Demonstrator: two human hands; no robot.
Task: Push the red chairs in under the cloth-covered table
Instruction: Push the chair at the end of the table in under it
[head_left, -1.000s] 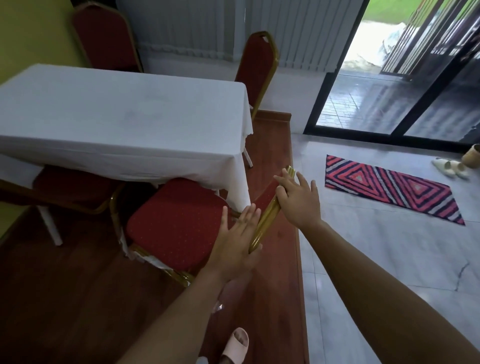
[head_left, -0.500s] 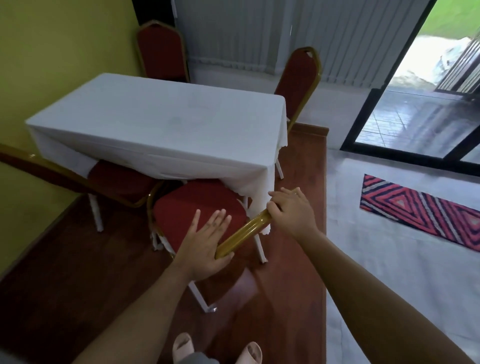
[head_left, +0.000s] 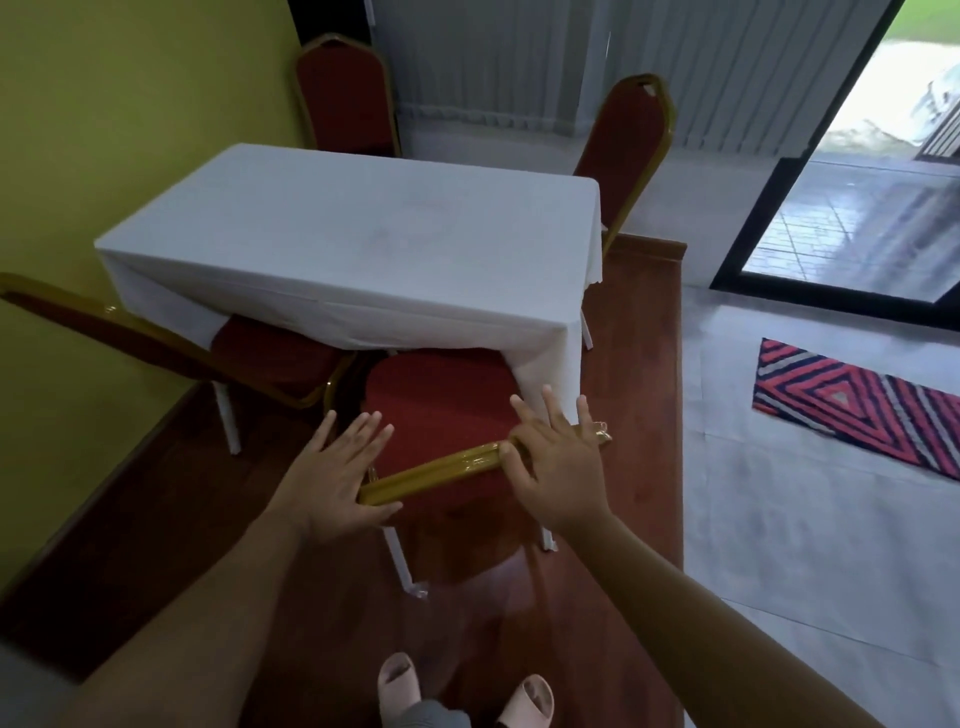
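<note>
A red chair (head_left: 441, 395) with a gold frame stands in front of me, its seat partly under the near edge of the white-cloth table (head_left: 353, 244). My left hand (head_left: 337, 467) lies flat with spread fingers against the left end of the chair's gold top rail. My right hand (head_left: 556, 462) rests open-fingered over the right end of that rail. A second red chair (head_left: 270, 353) sits at the table's left near corner, seat partly under the cloth. Two more red chairs stand behind the table, one at the back left (head_left: 348, 93), one at the back right (head_left: 628, 140).
A yellow wall (head_left: 104, 130) runs along the left. The wooden floor (head_left: 634, 415) ends at grey tiles with a red striped rug (head_left: 857, 410) to the right. A glass door (head_left: 852, 218) is at the far right. My slippered feet (head_left: 457, 696) are just behind the chair.
The chair has swung round from slanting to square-on and slid further under the cloth. My right hand's fingers have opened over the rail, and I have stepped in behind the chair.
</note>
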